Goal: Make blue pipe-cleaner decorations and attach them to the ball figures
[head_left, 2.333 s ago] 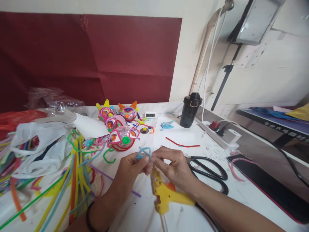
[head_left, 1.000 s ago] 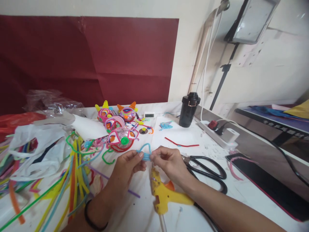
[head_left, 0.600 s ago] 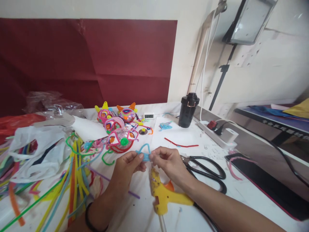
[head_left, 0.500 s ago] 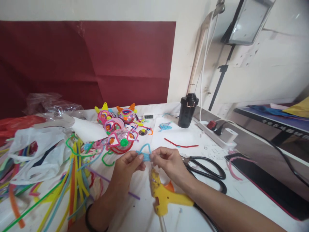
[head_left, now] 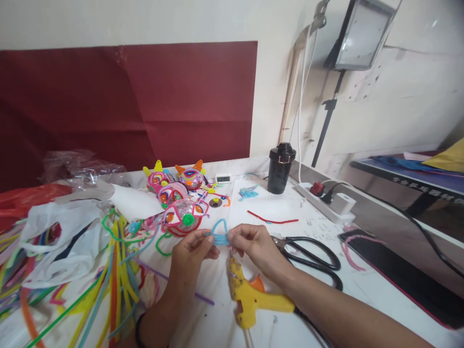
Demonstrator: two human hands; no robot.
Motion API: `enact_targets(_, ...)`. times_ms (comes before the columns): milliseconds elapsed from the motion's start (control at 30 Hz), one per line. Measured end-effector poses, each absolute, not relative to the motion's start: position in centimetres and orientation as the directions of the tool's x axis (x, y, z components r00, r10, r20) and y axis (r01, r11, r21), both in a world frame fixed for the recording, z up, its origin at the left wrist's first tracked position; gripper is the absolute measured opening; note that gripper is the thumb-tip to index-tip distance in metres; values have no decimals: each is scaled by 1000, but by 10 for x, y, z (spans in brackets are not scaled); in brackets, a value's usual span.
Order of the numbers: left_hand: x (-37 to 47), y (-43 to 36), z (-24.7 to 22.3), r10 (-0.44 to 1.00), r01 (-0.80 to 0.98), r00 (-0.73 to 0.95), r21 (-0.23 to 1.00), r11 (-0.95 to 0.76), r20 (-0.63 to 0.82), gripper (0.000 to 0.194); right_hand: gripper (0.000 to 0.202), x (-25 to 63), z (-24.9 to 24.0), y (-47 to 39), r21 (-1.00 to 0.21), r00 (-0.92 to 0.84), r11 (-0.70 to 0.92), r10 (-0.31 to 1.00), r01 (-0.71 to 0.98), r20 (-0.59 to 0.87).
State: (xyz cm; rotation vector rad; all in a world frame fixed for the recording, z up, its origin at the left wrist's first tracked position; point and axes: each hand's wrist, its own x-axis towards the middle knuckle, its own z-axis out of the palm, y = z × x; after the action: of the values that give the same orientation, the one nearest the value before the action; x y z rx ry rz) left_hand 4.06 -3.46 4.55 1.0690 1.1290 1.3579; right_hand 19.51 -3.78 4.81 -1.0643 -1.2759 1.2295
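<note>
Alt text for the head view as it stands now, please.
A left hand and right hand pinch a bent light-blue craft strip over a white table. A yellow glue gun lies nearer the camera, black-handled scissors to the right, colourful round crafts behind, loose strips at picture left.

Scissors [head_left: 306, 257] partly hidden behind right hand [head_left: 253, 242]

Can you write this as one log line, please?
left hand: pinching blue looped piece; right hand: pinching its other end; yellow glue gun: on table; scissors: by right hand
</note>
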Motion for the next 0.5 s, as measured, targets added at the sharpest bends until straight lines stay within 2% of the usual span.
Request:
enact_targets(167,40,-33,41,991,-105,-112,991,-78,66,29,20,196,46,-35,-995,-102,69,992,-72,76)
enact_targets(333,39,-33,41,997,-123,-78,992,-25,15,30,9,196,47,-34,-985,-148,17,988,-169,42)
enact_targets(500,42,-35,43,994,-144,-107,989,-28,13,29,10,197,46,-32,-981,-174,-28,985,-193,6)
